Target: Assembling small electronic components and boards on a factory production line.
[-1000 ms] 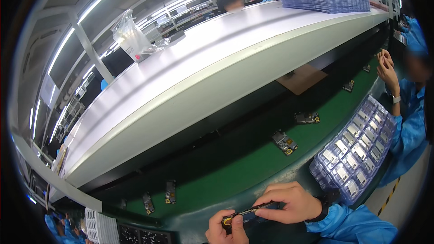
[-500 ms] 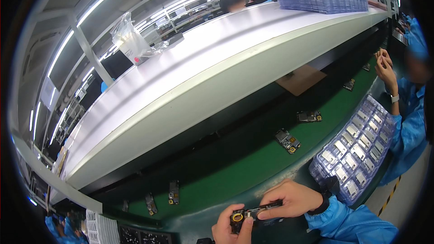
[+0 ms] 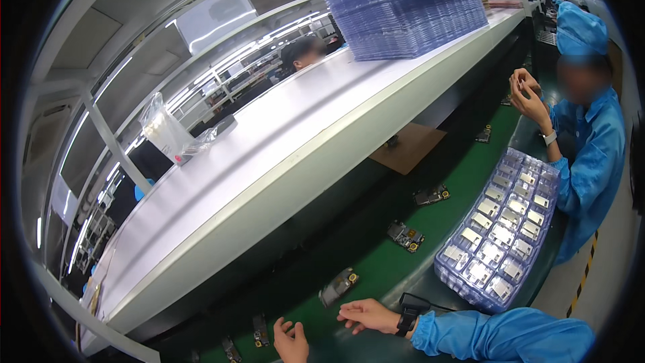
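A dark phone circuit board [image 3: 338, 288] with a yellow ring at one end lies on the green surface, just beyond my hands. Nearest to it is my right hand [image 3: 371, 316], open, its fingers loosely stretched and holding nothing. My left hand [image 3: 291, 341] is open at the bottom edge, fingers apart and slightly curled. Left of it rest two more boards, one upright in view [image 3: 261, 331] and one tilted [image 3: 231, 349]. Farther right on the green surface [image 3: 363, 255] are another board [image 3: 406, 236] and a similar board [image 3: 431, 195].
A clear tray [image 3: 440, 272] of small metallic parts stands right of my right arm. Above the green surface runs a white shelf [image 3: 269, 181] bearing stacked plastic trays [image 3: 410, 17] and a plastic bag [image 3: 163, 131]. A co-worker in blue [image 3: 594, 141] sits at the right.
Both hands have let go of the circuit board, which now lies on the green surface. My hands have moved apart, and the whole view has shifted.
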The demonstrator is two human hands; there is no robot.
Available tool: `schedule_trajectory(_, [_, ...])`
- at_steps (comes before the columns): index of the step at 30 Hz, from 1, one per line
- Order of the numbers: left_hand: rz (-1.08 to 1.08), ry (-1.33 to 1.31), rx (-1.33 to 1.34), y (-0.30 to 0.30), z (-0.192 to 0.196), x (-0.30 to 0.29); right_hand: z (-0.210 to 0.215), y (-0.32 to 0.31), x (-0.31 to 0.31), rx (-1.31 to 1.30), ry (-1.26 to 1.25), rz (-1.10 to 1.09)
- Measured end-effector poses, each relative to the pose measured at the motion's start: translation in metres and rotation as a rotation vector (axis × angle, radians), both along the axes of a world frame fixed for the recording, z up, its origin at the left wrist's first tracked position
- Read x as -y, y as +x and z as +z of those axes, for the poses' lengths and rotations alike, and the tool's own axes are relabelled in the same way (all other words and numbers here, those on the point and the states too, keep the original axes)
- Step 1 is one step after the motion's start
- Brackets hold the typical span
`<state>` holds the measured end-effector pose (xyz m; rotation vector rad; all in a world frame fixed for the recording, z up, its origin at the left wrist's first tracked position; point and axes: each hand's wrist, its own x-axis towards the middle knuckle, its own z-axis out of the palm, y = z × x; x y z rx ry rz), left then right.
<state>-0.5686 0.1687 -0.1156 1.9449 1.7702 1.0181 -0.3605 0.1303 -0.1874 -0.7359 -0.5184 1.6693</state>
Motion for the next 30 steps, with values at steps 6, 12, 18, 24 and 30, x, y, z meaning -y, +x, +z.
schedule_trajectory(6, [-0.073,0.06,0.123,0.01,-0.072,-0.023,-0.012,-0.001,0.01,0.672,0.324,0.236])
schedule_trajectory(12, [-0.088,0.017,-0.03,0.02,-0.061,-0.017,-0.009,-0.009,0.017,1.136,0.597,0.069])
schedule_trajectory(18, [-0.106,0.025,0.005,0.019,-0.062,-0.016,-0.014,-0.009,0.02,1.12,0.621,0.036])
schedule_trajectory(24, [-0.188,0.047,0.065,0.008,-0.082,-0.027,-0.016,-0.009,0.026,1.153,0.605,0.018])
schedule_trajectory(30, [-0.174,0.012,0.135,0.001,-0.076,-0.021,-0.022,-0.013,0.06,1.119,0.669,-0.238])
